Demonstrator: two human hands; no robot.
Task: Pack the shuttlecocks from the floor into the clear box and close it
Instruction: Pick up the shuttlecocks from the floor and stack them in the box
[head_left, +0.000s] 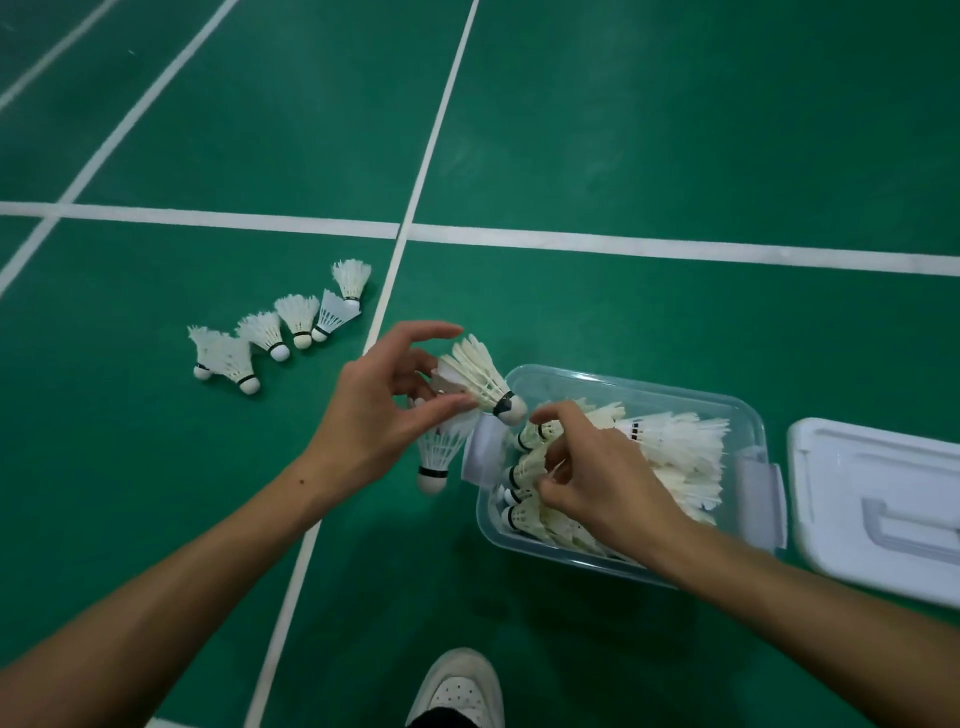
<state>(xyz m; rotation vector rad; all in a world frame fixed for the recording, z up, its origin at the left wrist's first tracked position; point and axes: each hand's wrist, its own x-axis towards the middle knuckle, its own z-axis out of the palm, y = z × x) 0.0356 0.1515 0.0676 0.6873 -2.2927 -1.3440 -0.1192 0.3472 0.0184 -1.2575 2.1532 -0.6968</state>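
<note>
Both hands are working over the clear box (748, 561): left hand (374, 415) pinching white feathered shuttlecocks (480, 376), right hand (597, 478) gripping another inside.

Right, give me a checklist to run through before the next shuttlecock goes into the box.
1. Clear box open: ok; lid lies beside it.
2. Left hand holds shuttlecocks: ok.
3. Right hand clear of the drop spot: not ok, its fingers are among the packed ones.
4. Room left in box: cannot tell.
5. Floor cleared: not ok; row of shuttlecocks remains.
</note>
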